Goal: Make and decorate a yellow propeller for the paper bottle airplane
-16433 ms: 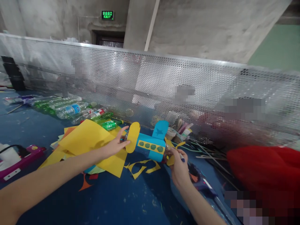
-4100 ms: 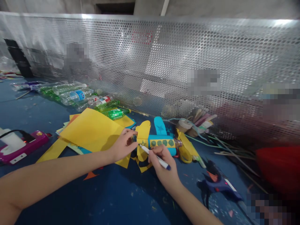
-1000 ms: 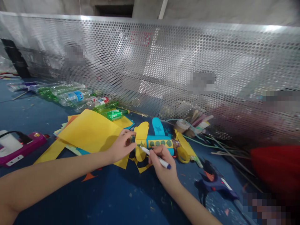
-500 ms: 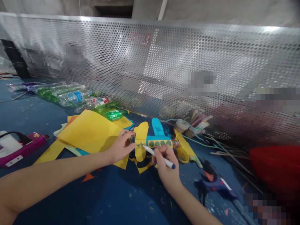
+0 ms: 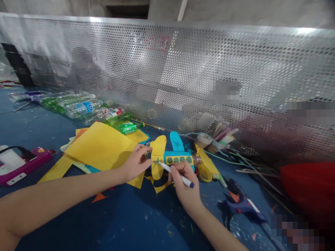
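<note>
A blue and yellow paper plane model [image 5: 175,157] lies on the blue table, with yellow wings, a blue tail fin and green dots on a yellow strip. My left hand [image 5: 136,163] is closed on its front end, pinching the dark nose by the yellow wing. My right hand [image 5: 184,186] grips a white marker pen [image 5: 175,173] with a blue cap end. The pen tip touches a small star drawn on the yellow wing [image 5: 157,156].
Yellow paper sheets [image 5: 101,148] lie left of the model, with several plastic bottles [image 5: 86,109] behind them. A blue glue gun [image 5: 242,204] is at the right, a purple device [image 5: 23,164] at the left. A perforated metal screen [image 5: 183,76] runs along the table's back.
The pen tip has shifted slightly on the yellow wing and my right hand has moved a little. My left hand keeps its hold on the model's nose.
</note>
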Demonstrator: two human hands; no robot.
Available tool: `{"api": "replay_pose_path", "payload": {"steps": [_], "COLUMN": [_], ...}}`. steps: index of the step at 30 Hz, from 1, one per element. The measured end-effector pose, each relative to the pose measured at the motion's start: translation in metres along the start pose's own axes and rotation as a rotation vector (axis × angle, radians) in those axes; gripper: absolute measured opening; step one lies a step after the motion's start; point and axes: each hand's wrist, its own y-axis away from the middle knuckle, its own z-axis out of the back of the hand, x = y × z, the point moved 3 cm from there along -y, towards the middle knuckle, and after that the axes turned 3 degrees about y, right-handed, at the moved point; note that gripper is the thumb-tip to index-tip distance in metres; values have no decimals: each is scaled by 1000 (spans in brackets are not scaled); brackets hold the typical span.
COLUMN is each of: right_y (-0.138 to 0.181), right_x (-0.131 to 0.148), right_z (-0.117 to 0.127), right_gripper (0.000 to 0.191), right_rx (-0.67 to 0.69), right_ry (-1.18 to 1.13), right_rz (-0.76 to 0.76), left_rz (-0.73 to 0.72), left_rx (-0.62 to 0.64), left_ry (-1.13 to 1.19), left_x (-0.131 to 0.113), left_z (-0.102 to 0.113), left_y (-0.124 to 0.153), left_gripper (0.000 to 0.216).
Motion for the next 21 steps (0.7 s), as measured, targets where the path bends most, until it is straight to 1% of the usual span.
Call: {"api": "replay_pose_path", "payload": {"steps": [16,21], "right_y": [-1,-1], "right_x": [2,4], "right_z": [-1,0], "right_gripper": [29,30], "right_rx": [22,-14], "right_ry": [-20,0], "right_rz": [-4,3], "left_rz": [2,-2], "left_rx": [3,-2], "left_ry": [-24,-37], "left_x": [-3,-2], "left_z": [1,2], "left_y": [0,0], "left_gripper": [27,27]}}
